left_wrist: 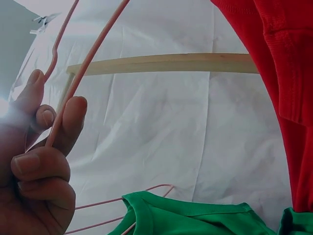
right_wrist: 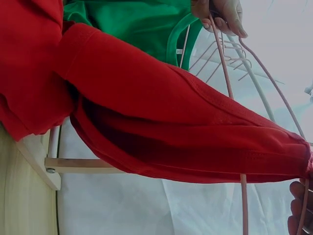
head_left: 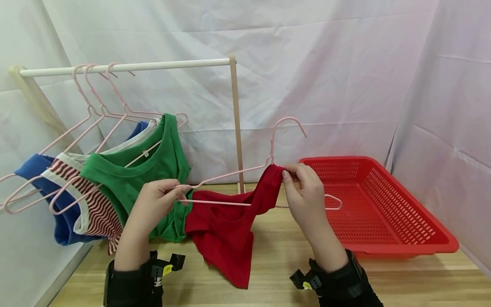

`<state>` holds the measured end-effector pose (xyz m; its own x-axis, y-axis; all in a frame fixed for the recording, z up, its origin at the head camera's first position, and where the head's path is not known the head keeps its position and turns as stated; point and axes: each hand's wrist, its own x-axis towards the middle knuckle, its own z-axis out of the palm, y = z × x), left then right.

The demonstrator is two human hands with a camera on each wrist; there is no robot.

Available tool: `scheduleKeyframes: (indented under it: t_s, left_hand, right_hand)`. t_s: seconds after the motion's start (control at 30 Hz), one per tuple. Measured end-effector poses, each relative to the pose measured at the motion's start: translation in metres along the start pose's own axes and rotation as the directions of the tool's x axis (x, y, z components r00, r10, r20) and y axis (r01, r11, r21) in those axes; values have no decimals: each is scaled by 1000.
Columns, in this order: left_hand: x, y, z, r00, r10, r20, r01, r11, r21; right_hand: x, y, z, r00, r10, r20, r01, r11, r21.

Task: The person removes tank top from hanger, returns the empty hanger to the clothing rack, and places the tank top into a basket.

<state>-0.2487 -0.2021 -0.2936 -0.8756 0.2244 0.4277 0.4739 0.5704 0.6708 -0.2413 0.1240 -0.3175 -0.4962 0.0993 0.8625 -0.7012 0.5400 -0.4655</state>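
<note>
A pink hanger (head_left: 230,173) is held up over the table, its hook pointing upward. My left hand (head_left: 156,204) grips the hanger's left end between thumb and curled fingers, as the left wrist view also shows. A red sleeveless top (head_left: 226,226) drapes from the hanger, one strap near the hook and the body hanging down on the left. My right hand (head_left: 305,194) pinches that strap near the hook. In the right wrist view the red fabric (right_wrist: 146,103) stretches across, and the fingertips (right_wrist: 299,208) of my right hand are mostly cut off at the edge.
On the left stands a rack with a white rail (head_left: 153,65). It carries a green tank top (head_left: 134,179), a striped top (head_left: 97,209) and a blue garment (head_left: 63,221) on pink hangers. A red plastic basket (head_left: 426,221) stands on the wooden table (head_left: 280,273) at right.
</note>
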Motion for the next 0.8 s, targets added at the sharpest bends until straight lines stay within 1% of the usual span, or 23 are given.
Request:
scheduleKeyframes:
  t_s: [0.07, 0.17, 0.37, 0.47, 0.6, 0.8]
  left_hand:
    - [0, 1, 0, 1000, 14, -26, -13, 1000, 13]
    - [0, 1, -1, 997, 19, -70, -18, 1000, 20]
    - [-3, -2, -4, 986, -7, -167, 14, 999, 44]
    - [-5, -4, -7, 980, -24, -200, 36, 998, 56]
    - [-6, -6, -13, 971, -54, -232, 65, 997, 37]
    - [-8, -8, -20, 960, -70, -272, 68, 998, -16]
  right_hand:
    - [2, 1, -1, 1000, -13, 4, 13, 1000, -20]
    - [3, 3, -2, 1000, -27, -1, 27, 998, -58]
    - [4, 11, -7, 999, -33, -27, 30, 992, -122]
    - [5, 15, -10, 999, -31, -37, 26, 990, -138]
    - [7, 21, -13, 999, -21, -45, 14, 988, -155]
    - [11, 23, -18, 998, 22, -51, -32, 979, -202]
